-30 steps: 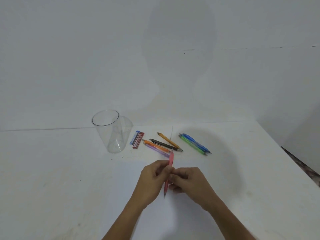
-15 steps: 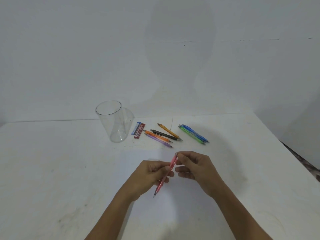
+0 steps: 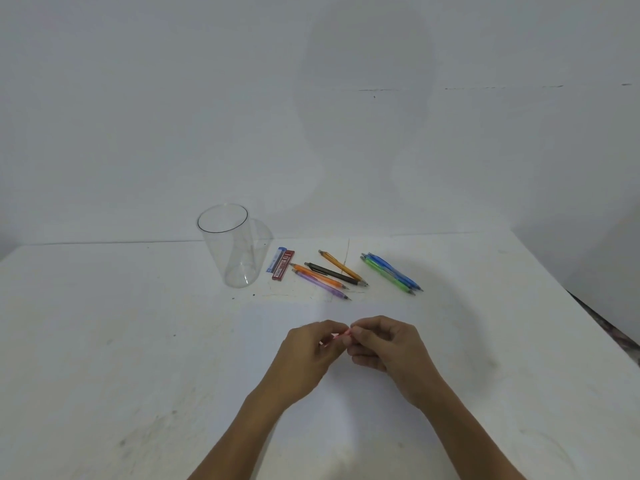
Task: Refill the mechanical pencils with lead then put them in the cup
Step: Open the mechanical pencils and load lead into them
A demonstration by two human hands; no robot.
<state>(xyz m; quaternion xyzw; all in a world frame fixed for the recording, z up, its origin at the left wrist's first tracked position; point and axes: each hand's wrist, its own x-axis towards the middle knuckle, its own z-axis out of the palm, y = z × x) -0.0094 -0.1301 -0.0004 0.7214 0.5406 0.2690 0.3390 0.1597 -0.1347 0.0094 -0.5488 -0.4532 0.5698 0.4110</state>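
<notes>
Nearest: the left hand [image 3: 304,355] and right hand [image 3: 384,348] meet above the bench [image 3: 138,341], fingertips almost touching. The left hand's fingers are curled round the barrel of the pink pencil [image 3: 341,336]. The right hand pinches its end between thumb and forefinger. Only a short pink stretch shows between them.

Judgement: the cap end is being opened to take lead. Done well, the left hand holds the barrel steady, the right pulls straight along the pencil's line without bending, and the small cap stays in the fingers.

Beyond the hands lie the purple pencil [image 3: 320,285], orange pencil [image 3: 318,276], black pencil [image 3: 332,273] and yellow pencil [image 3: 341,266], with the green pencil [image 3: 386,274] and blue pencil [image 3: 394,271] beyond the right hand. Past the left hand lie the red lead case [image 3: 283,265] and blue lead case [image 3: 276,259], then the cup [image 3: 225,258], upright and holding no pencil.

Change: half a second ago the pink pencil slanted in plain view, its tip clear below the left hand. Now the hands have closed together and cover most of it.
</notes>
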